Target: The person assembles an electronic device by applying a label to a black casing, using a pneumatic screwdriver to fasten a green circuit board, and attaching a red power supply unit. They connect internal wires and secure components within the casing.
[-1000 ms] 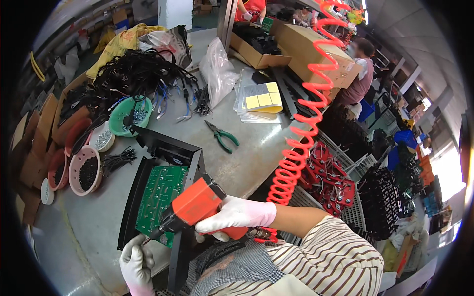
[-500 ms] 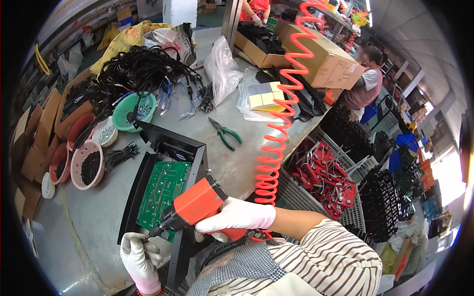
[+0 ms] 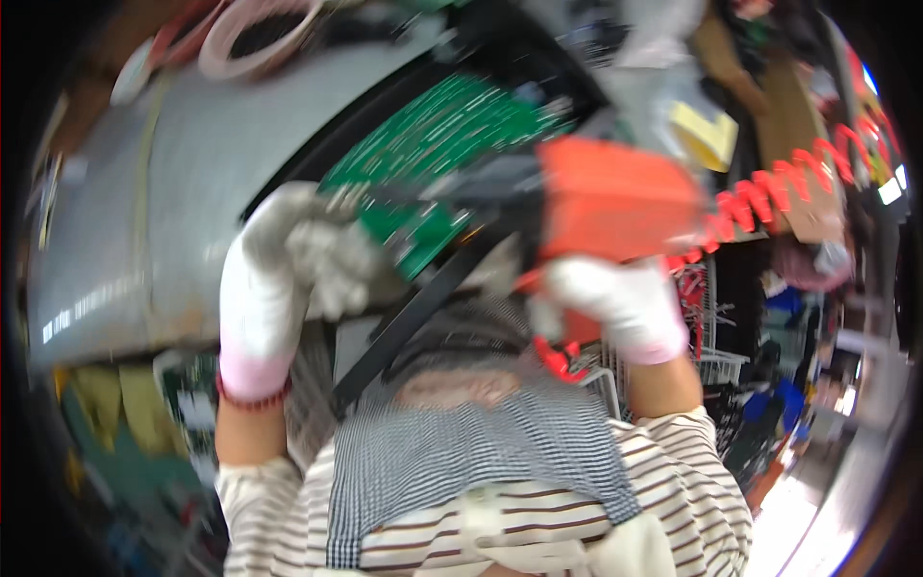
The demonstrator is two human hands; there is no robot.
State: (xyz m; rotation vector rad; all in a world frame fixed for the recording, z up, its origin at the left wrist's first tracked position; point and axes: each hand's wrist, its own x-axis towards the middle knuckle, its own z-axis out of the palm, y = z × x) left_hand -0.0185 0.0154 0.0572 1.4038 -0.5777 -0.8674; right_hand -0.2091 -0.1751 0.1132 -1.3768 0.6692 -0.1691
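heavy motion blur throughout, bright even light, glare at lower right, fisheye bending and dark vignette at edges

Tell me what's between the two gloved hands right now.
In the head view, the green circuit board and the orange tool's dark nose lie between the left hand and right hand.

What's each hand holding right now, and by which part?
The right hand grips the orange power screwdriver by its lower handle. The left hand sits at the near edge of the green circuit board; blur hides any grip.
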